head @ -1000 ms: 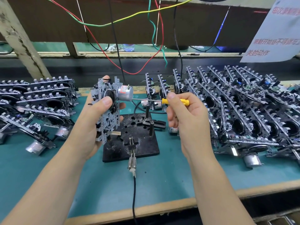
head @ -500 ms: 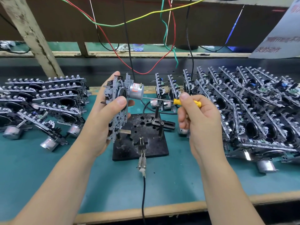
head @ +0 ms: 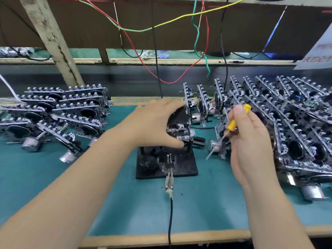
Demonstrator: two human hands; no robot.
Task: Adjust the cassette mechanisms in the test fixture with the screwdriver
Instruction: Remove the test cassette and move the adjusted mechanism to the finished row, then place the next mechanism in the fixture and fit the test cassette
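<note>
Head view shows the left hand point(head: 154, 123) laid over a cassette mechanism point(head: 179, 130) that sits flat on the black test fixture point(head: 183, 166) at the middle of the teal tabletop point(head: 107, 194). Its fingers reach over the far side of the part and the thumb hooks round the near edge, so the grip holds the mechanism against the fixture posts. The right hand point(head: 251, 141) hovers just right of the fixture, its grip narrow around the yellow-handled screwdriver point(head: 233, 123), whose thin shaft slants down and left with the tip clear of the part. By the look of it the step in hand is seating the mechanism on the fixture, with no adjusting under way yet. The next move likely calls for the left hand to steady or release the part, and for the screwdriver tip to swing in toward its adjusting screw, which I cannot pick out. Rows of further mechanisms point(head: 287, 123) crowd right of the fixture, and another batch point(head: 59, 112) lies left of it.
</note>
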